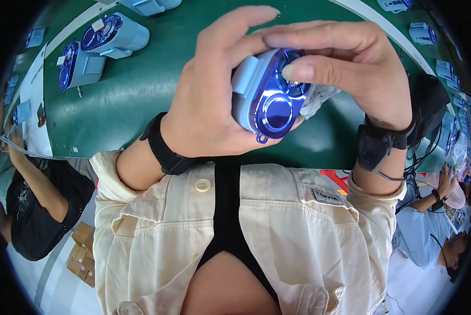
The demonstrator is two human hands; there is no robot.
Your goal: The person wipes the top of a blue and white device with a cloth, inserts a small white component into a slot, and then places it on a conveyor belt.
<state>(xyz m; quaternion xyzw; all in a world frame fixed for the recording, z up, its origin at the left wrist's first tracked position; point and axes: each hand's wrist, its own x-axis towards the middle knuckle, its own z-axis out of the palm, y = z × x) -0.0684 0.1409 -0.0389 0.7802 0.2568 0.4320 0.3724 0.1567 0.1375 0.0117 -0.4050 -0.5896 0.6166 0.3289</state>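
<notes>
pale blue plastic with a shiny blue metallic face: that is the small device (pixel 264 97) held up in the upper middle of the frame, above the green table (pixel 141 89). the left hand (pixel 204 110) cups it from the left and underneath, fingers wrapped around its light blue body, clamped on it. the right hand (pixel 351 68) comes in from the right, with one fingertip (pixel 298 71) pressed on the round opening in the upper part of the glossy face and the other fingers curled over the top edge; it too is closed on the device. a bit of white crumpled material (pixel 319 97) shows just beside the device, under the right hand's fingers. a round ring sits on the lower part of the glossy face, with a small tab at its bottom edge.

both wrists wear black bands (pixel 164 152), and cream shirt sleeves (pixel 156 231) fill the lower middle of the frame.

in the upper left of the frame, two more devices of the same kind (pixel 96 50) lie on the table, well apart from the hands. others (pixel 422 31) lie along the upper right. a person in a black shirt (pixel 33 210) is at the left edge, another in light blue (pixel 430 226) at the lower right.
</notes>
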